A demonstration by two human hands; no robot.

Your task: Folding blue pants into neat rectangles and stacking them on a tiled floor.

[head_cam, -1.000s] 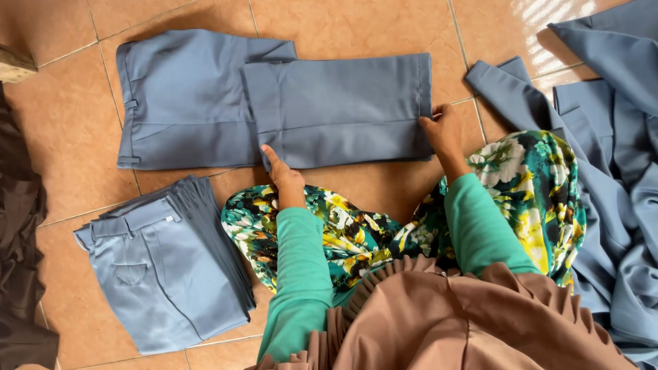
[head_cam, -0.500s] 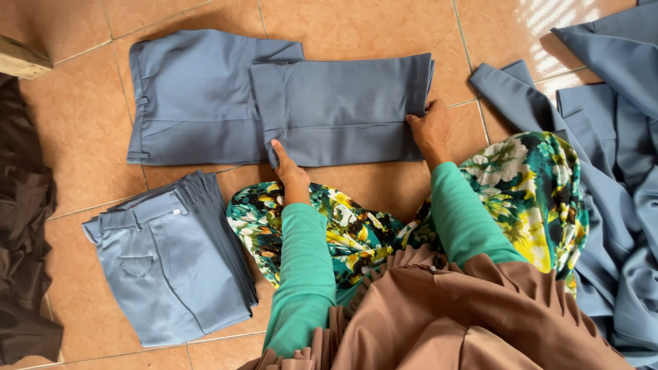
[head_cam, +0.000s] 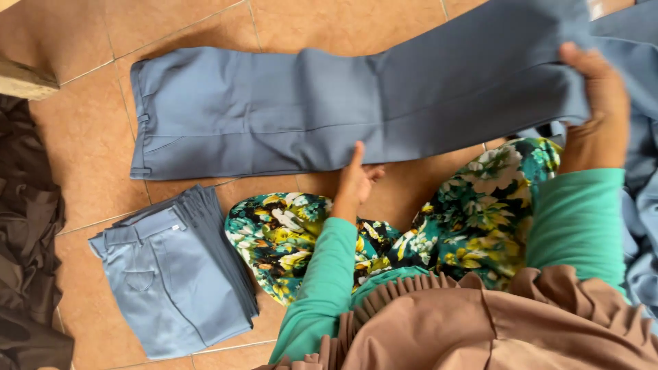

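On terracotta tile floor (head_cam: 82, 144), right hand (head_cam: 596, 103) grips (tight) grey trousers (head_cam: 343, 109), left hand (head_cam: 353, 181) flat, w/ open grip.

You are sitting on a floor of orange-brown tiles (head_cam: 82, 151). A pair of blue-grey trousers (head_cam: 274, 113) lies spread across it. A folded stack of the same trousers (head_cam: 171, 274) sits nearer you, dark brown cloth (head_cam: 27, 247) along one edge.
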